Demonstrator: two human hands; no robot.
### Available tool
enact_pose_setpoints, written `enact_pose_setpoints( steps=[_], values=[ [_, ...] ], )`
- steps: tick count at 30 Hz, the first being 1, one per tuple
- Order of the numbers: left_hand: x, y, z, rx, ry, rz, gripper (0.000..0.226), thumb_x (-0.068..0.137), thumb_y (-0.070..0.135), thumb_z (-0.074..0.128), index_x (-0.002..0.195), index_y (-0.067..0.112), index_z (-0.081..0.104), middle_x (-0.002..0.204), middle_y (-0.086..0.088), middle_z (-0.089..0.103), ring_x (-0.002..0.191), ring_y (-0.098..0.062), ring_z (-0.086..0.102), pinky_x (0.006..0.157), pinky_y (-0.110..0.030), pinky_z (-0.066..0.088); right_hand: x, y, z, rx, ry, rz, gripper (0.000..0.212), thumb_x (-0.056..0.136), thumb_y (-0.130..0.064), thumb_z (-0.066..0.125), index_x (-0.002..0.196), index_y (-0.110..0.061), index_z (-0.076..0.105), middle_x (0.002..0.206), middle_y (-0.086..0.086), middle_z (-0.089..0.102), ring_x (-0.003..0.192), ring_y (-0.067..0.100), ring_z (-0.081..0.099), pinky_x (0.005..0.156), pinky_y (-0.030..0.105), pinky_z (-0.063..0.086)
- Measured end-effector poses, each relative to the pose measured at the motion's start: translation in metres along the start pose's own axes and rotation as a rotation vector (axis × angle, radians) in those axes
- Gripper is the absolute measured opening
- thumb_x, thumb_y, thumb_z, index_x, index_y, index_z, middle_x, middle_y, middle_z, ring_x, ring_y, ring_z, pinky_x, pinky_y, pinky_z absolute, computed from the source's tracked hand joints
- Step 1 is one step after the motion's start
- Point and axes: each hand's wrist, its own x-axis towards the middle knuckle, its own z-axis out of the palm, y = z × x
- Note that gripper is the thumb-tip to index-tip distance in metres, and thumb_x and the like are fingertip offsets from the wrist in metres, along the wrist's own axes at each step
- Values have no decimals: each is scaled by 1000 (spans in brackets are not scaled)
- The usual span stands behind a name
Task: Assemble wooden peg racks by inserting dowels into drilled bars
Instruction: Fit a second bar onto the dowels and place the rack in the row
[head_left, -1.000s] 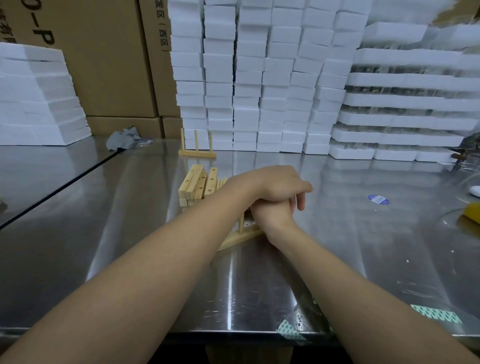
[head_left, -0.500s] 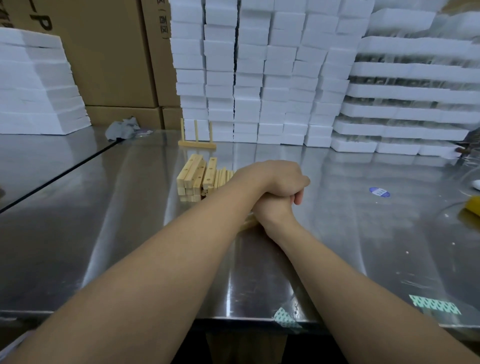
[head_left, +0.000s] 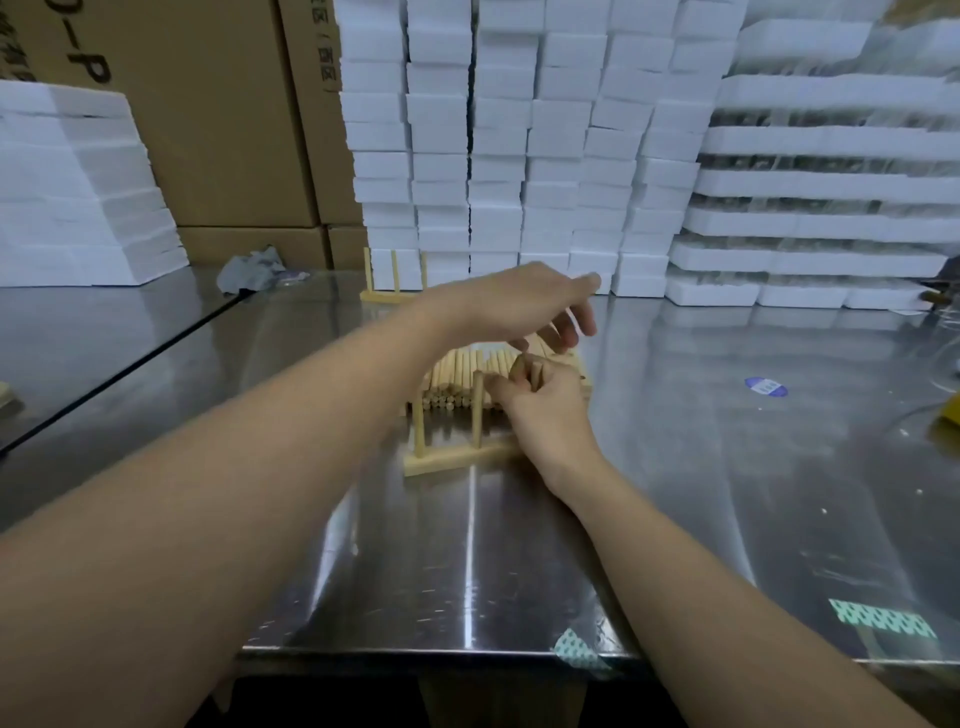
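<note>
A wooden bar (head_left: 447, 460) lies on the steel table (head_left: 727, 467) with two dowels standing in it, one at its left end (head_left: 418, 426) and one in the middle (head_left: 477, 415). My right hand (head_left: 545, 405) grips a third dowel (head_left: 536, 375) upright over the bar's right end. My left hand (head_left: 524, 301) hovers above it with fingers spread and relaxed, holding nothing. A pile of loose dowels (head_left: 462, 374) lies just behind the bar.
A finished peg rack (head_left: 389, 291) stands at the back by stacked white foam boxes (head_left: 519, 156). Cardboard boxes (head_left: 218, 114) rise at the back left. A crumpled grey rag (head_left: 254, 270), a blue sticker (head_left: 765, 386) and green tape (head_left: 878, 623) are on the table.
My left hand has lifted off my right hand and opened. The bar with its standing dowels and the dowel pile, hidden before, now show.
</note>
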Motion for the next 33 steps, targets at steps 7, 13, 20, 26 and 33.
enact_pose_setpoints(
  steps=[7, 13, 20, 26, 33],
  values=[
    [-62, -26, -45, -157, 359, -18, 45, 109, 54, 47, 100, 26, 80, 99, 9, 82, 94, -9, 79, 84, -38, 50, -7, -7, -2, 84, 73, -5, 19, 90, -23, 75, 78, -16, 61, 67, 1, 61, 65, 19, 60, 68, 38, 50],
    [-87, -54, 13, -503, 662, -155, 26, 107, 24, 55, 96, 19, 79, 97, 4, 80, 98, -11, 75, 88, -34, 51, -8, -13, -3, 151, 130, 18, 8, 85, -26, 63, 82, -19, 61, 76, 6, 57, 67, 19, 58, 66, 35, 51],
    [-74, -54, 40, -674, 908, -131, 24, 102, 18, 58, 88, 22, 77, 87, 10, 71, 85, -7, 66, 78, -26, 48, -6, -16, -7, 192, 200, 86, 26, 82, -28, 55, 56, -29, 50, 59, -13, 42, 55, 10, 37, 52, 27, 31],
    [-63, -56, 59, -711, 930, -186, 30, 102, 19, 50, 79, 23, 66, 72, 9, 54, 74, -12, 52, 70, -28, 41, -8, -15, -3, 172, 197, -12, 30, 84, -25, 57, 74, -1, 42, 68, 3, 36, 64, 19, 33, 57, 34, 28],
    [-53, -53, 73, -710, 944, -234, 51, 108, 43, 39, 60, 26, 35, 55, 11, 34, 58, -17, 33, 65, -38, 29, -4, -9, 1, 7, 289, 46, 36, 105, -25, 40, 72, -13, 46, 67, 2, 46, 64, 17, 43, 63, 35, 36]
  ],
)
